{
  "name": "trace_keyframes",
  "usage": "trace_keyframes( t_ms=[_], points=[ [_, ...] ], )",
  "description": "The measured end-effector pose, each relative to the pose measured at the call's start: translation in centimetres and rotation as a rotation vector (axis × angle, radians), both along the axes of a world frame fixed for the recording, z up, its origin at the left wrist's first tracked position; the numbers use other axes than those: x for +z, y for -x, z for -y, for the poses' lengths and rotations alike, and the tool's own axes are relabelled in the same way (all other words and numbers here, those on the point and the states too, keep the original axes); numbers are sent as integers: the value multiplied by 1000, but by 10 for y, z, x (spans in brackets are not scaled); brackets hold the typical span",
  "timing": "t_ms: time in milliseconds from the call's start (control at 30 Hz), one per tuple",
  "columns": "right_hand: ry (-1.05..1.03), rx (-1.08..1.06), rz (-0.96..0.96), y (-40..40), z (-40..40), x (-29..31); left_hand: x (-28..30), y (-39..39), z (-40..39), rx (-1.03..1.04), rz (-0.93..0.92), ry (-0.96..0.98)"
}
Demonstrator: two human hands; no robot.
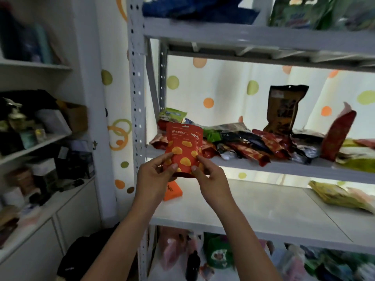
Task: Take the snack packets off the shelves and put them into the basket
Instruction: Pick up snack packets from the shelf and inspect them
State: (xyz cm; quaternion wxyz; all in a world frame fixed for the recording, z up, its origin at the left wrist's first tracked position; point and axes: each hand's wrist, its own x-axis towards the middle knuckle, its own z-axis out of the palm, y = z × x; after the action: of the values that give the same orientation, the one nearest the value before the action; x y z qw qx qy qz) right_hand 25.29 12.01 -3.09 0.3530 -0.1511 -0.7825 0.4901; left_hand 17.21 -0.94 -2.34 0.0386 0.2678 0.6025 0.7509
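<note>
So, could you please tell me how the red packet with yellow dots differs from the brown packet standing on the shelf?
The red packet with yellow dots is held upright in front of the shelf by the left hand and right hand; the brown packet stands untouched on the middle shelf. The red packet is bright with a dotted print, while the brown packet is dark with a blurred design. Both are upright pouches with a hang hole at the top.

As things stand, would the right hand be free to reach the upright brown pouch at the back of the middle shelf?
Probably not yet. The right hand and left hand both pinch the red packet. Otherwise the way to the brown pouch looks open, over the heap of flat packets.
</note>
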Motion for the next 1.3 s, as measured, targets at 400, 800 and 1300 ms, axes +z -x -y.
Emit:
trace_keyframes(
  t_ms=[400,800,1300],
  points=[
    [-305,-270,318,79,-35,47,14,127,-61,131,-52,240],
    [-582,-443,399,101,-96,19,10,137,-103,320,-206,430],
    [-521,-484,156,96,-96,9,6,107,-115,285,-464,680]
  ],
)
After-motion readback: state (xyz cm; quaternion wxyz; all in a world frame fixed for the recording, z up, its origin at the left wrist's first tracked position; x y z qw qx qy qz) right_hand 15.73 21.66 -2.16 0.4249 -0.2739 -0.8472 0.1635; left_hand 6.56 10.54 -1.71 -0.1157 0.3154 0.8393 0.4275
